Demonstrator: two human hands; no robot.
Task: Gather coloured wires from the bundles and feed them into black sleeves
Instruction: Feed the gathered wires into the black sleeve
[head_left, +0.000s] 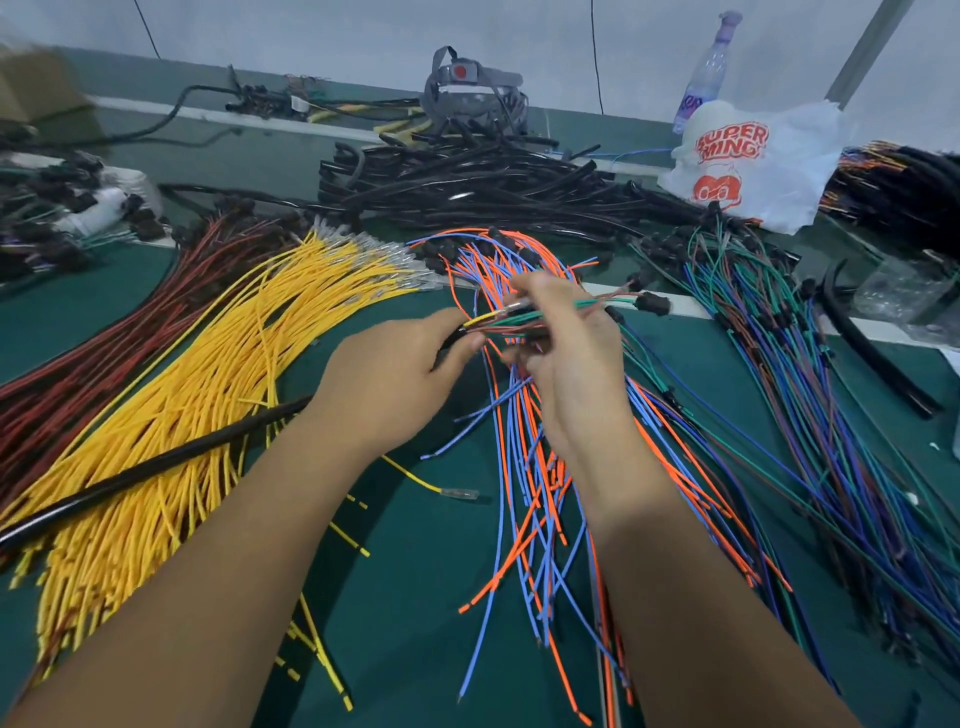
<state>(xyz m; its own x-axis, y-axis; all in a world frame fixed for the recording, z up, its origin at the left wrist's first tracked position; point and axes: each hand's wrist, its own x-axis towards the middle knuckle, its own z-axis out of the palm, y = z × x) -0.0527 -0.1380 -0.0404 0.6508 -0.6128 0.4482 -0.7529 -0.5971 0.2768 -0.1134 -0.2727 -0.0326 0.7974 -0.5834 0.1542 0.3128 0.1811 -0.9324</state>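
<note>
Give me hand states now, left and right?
Left hand: grips the black sleeve at its open end.
Right hand: pinches the wires at the sleeve's mouth.

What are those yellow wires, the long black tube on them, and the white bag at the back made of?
Yellow wires: likely plastic insulation, smooth, bending freely, with clear-covered tips.
Black tube: probably glossy plastic or rubber; it shows a shine line.
White bag: thin plastic film, crinkled and slightly translucent.
</note>
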